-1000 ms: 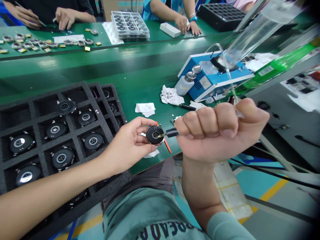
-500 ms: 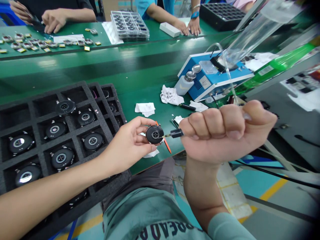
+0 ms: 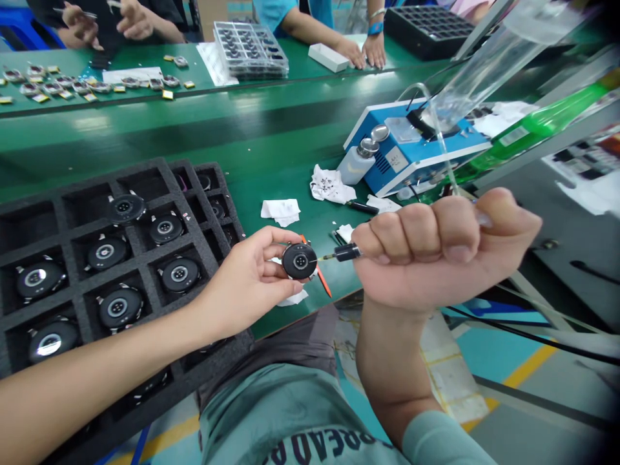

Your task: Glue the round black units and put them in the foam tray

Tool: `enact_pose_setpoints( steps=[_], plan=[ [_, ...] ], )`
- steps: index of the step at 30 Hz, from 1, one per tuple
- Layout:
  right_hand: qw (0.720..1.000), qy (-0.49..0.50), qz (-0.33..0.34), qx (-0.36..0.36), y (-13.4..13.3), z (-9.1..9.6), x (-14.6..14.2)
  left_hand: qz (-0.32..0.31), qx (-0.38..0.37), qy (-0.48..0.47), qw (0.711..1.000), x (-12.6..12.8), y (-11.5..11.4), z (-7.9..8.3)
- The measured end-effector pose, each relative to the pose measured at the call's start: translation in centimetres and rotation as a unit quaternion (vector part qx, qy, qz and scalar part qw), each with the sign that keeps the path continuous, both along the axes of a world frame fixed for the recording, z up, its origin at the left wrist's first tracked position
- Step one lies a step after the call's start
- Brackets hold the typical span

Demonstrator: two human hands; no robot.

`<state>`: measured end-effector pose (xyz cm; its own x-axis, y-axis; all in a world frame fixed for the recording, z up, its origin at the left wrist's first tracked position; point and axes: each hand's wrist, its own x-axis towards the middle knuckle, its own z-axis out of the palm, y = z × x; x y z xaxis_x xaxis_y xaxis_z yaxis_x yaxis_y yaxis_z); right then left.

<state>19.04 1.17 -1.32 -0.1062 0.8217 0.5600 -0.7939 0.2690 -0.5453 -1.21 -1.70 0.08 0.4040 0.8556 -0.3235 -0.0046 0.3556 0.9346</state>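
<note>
Between the fingers and thumb of my left hand (image 3: 259, 268) is a round black smartwatch body (image 3: 299, 261), its sensor back facing up. My right hand (image 3: 431, 248) is wrapped in a fist around a dispensing syringe (image 3: 347, 252); most of the barrel is hidden inside the fist. Its thin needle points left, with the tip over the watch back by the sensor ring. Whether the tip touches I cannot tell. A clear tube (image 3: 443, 152) runs up from the top of the fist. Beneath the watch lies an orange stick-like tool (image 3: 323, 282).
A black foam tray (image 3: 140, 258) with several watch bodies fills the left. Behind my right hand stand a blue dispenser box (image 3: 411, 148), a pump bottle (image 3: 357, 163) and a green bottle (image 3: 527, 135). Crumpled wipes (image 3: 330, 185) lie mid-table. Co-workers' hands (image 3: 363, 53) are across the bench.
My right hand has shifted slightly right, and the needle now reaches over the watch back from a little farther off. My left hand holds still. A co-worker's hands at far left have lifted.
</note>
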Motion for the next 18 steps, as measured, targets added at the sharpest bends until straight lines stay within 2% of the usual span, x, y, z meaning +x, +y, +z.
enact_pose_setpoints(
  steps=[5, 7, 9, 11, 14, 15, 16, 18],
  plan=[
    [0.996, 0.021, -0.069, -0.057, 0.2, 2.4, 0.4, -0.006, 0.002, -0.002, 1.000, -0.1, 0.0, -0.1],
    [0.987, 0.001, -0.126, -0.102, 1.1, 3.5, 1.1, -0.007, 0.001, -0.004, 1.000, -0.2, 0.1, -0.1],
    [0.971, -0.036, -0.200, -0.123, 3.2, 3.6, 2.0, -0.006, 0.002, -0.003, 1.000, -0.2, 0.1, 0.0],
    [0.952, -0.066, -0.278, -0.109, 6.4, 2.3, 2.8, -0.003, 0.004, 0.000, 1.000, -0.2, 0.1, 0.0],
    [0.917, -0.187, -0.331, -0.117, 11.9, -1.5, 3.3, -0.001, 0.009, 0.011, 1.000, -0.2, 0.1, 0.0],
    [0.911, -0.198, -0.343, -0.118, 13.3, -2.9, 3.2, -0.001, 0.012, 0.016, 1.000, -0.2, 0.1, 0.0],
    [0.904, -0.219, -0.350, -0.114, 14.3, -4.3, 3.0, 0.000, 0.015, 0.019, 1.000, -0.2, 0.1, 0.0],
    [0.863, -0.338, -0.368, -0.073, 14.7, -6.3, 2.3, 0.005, 0.015, 0.021, 1.000, -0.1, 0.1, 0.2]
  ],
)
